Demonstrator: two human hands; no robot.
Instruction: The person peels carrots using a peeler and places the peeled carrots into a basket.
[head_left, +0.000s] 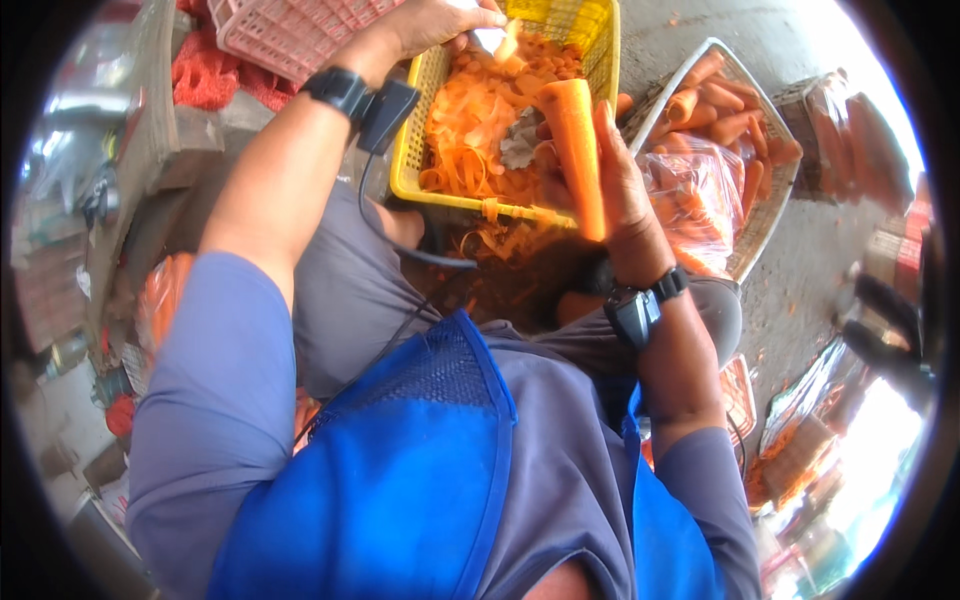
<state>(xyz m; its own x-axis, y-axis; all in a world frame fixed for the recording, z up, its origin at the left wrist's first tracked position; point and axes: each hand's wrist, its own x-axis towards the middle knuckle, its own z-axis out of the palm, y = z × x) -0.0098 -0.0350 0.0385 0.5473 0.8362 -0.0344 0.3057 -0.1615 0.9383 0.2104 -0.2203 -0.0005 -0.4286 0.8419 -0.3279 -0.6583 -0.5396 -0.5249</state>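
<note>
My left hand, at the top of the view, grips a peeler; its handle is mostly hidden by my fingers. A thin strip of carrot peel hangs beside the blade. My right hand holds a thick orange carrot, with the thumb on its right side and the fingers around its left. The peeler and the carrot are apart. Under both hands stands a yellow plastic basket holding a heap of carrot peels. A crumpled grey piece, its kind unclear, shows beside my right fingers.
A pale crate at the right holds carrots and a clear plastic bag of them. A pink basket and red mesh lie at upper left. Loose peels lie between my legs. A cable hangs from my left wrist.
</note>
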